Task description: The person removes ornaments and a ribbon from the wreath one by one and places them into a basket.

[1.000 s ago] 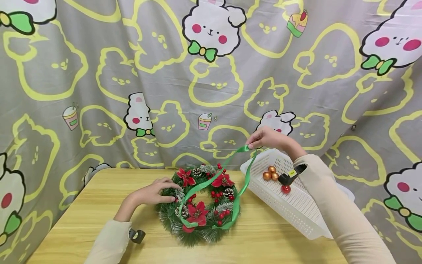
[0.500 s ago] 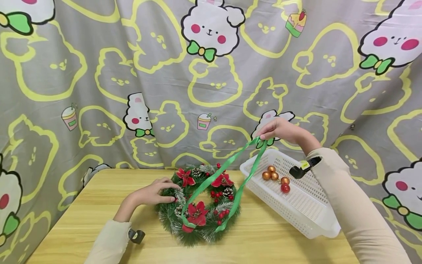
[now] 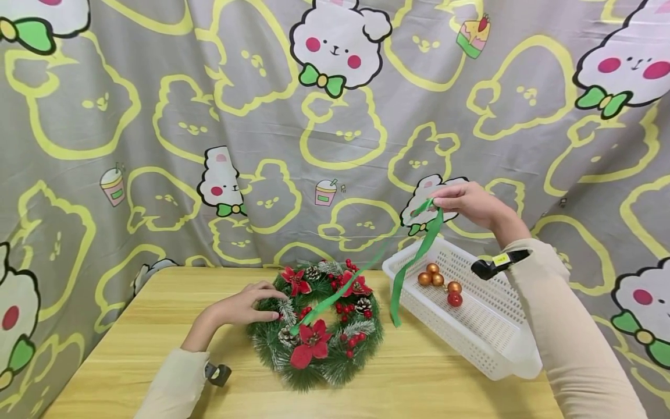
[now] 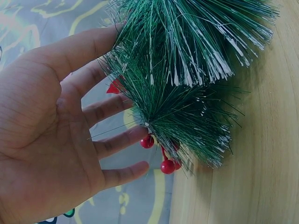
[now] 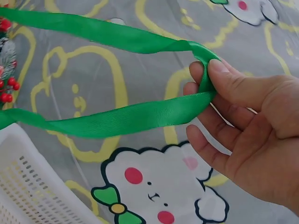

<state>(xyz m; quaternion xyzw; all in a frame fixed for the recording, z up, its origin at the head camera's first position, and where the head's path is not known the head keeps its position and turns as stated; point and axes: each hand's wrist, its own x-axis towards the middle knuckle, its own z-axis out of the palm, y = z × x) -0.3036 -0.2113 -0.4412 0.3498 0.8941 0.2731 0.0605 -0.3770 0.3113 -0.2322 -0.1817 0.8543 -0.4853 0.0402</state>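
A green artificial wreath (image 3: pixel 335 372) with red flowers, berries and pine cones lies on the wooden table. My left hand (image 3: pixel 243 305) rests on its left side; in the left wrist view that hand (image 4: pixel 51 116) has its fingers spread fairly straight, some tips hidden by the needles. Raised above the white basket's back corner, my right hand (image 3: pixel 473 205) pinches a green ribbon (image 3: pixel 430 233) between thumb and fingers. One ribbon tail slants down across the wreath, the other hangs beside the basket. The right wrist view shows the ribbon (image 5: pixel 126 116) looped over the fingers of the right hand (image 5: pixel 252 102).
A white perforated basket (image 3: pixel 445 331) stands at the right of the wreath. Inside it are several copper-coloured balls (image 3: pixel 437 279) and a shiny red ball (image 3: pixel 455 299). A patterned grey curtain (image 3: pixel 272 134) hangs behind the table (image 3: pixel 146 326).
My right hand has moved right and up with the ribbon. One tail has swung off the wreath towards the basket, while the other has slid back over the wreath. The left hand has stayed put.
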